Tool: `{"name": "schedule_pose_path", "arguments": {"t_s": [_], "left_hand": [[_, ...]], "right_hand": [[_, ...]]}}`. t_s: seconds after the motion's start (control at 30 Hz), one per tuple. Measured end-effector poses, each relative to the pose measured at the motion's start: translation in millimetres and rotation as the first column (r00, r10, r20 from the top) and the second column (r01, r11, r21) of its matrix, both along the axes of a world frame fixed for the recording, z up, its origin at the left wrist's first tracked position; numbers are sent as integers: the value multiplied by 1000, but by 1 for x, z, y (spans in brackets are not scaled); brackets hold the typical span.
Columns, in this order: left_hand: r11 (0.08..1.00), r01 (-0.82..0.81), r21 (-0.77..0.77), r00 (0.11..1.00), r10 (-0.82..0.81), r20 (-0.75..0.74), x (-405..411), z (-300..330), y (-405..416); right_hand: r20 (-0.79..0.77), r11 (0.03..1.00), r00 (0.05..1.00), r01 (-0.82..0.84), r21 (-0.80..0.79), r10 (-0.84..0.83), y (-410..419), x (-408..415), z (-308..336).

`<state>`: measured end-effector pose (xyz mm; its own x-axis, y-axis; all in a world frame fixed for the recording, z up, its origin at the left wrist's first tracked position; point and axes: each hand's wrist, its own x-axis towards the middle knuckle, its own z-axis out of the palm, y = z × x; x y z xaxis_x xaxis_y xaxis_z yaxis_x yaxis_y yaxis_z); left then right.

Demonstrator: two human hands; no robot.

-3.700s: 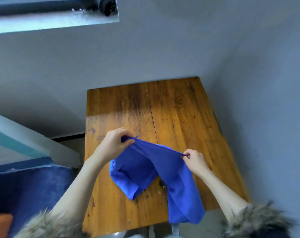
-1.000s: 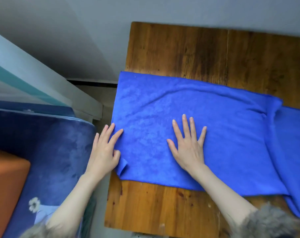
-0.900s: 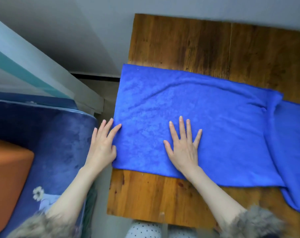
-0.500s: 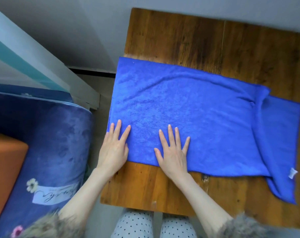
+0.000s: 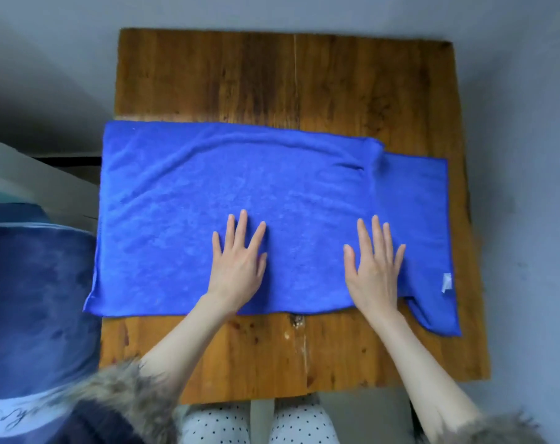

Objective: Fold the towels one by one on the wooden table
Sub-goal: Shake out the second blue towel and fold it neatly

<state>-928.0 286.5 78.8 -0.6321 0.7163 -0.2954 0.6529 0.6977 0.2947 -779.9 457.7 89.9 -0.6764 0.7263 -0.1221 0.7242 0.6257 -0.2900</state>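
Observation:
A blue towel (image 5: 240, 187) lies spread lengthwise across the wooden table (image 5: 272, 78). Its left end hangs slightly over the table's left edge. Its right end is uneven, with a lower layer sticking out and a small white tag (image 5: 446, 282) near the corner. My left hand (image 5: 238, 264) rests flat on the towel's near middle, fingers spread. My right hand (image 5: 376, 267) lies flat on the towel further right, fingers spread too. Neither hand holds anything.
A dark blue cushioned seat (image 5: 31, 299) sits close to the table's left side. A grey wall (image 5: 512, 123) runs behind and to the right of the table. My knees in dotted trousers (image 5: 256, 424) are under the near edge.
Both hands have slid to the right along the towel's near edge, pressing it flat. The view has shifted so the whole table shows.

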Motion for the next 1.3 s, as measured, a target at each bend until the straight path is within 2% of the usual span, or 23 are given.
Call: {"name": "schedule_pose_path", "arguments": {"t_s": [0.1,0.17,0.3,0.47,0.6,0.77,0.9,1.1,1.2,1.3], "left_hand": [[993,115,-5,993,-115,-27,20,-7,51],[987,153,-48,987,-155,-37,30,-15,79],[990,107,-95,991,-114,-69,39,-30,103],[992,79,-99,993,-87,-81,43,-29,99],[995,55,-82,995,-61,-77,52,-24,109],[946,322,-21,937,-322,-138,86,-20,127],[907,418,-55,900,-421,-116,113,-26,132],[897,436,-78,891,-442,-101,110,-25,136],[866,497,-57,860,-500,-103,115,-23,143],[782,623,-26,775,-621,-115,125,-23,145]], "right_hand": [[43,989,989,142,-43,-140,54,26,-4],[116,980,979,180,-83,-170,81,41,-16],[224,999,974,39,-30,-32,121,61,-36],[223,997,973,63,-38,-53,168,69,-36],[167,997,984,68,-43,-60,176,77,-28],[-21,1000,1000,24,17,-24,127,96,-25],[88,999,995,-40,-18,41,97,127,-40],[73,985,988,-123,-124,132,132,152,-40],[-65,992,996,-67,-110,60,132,152,-34],[-301,988,942,156,-2,-150,123,162,-26]]}}
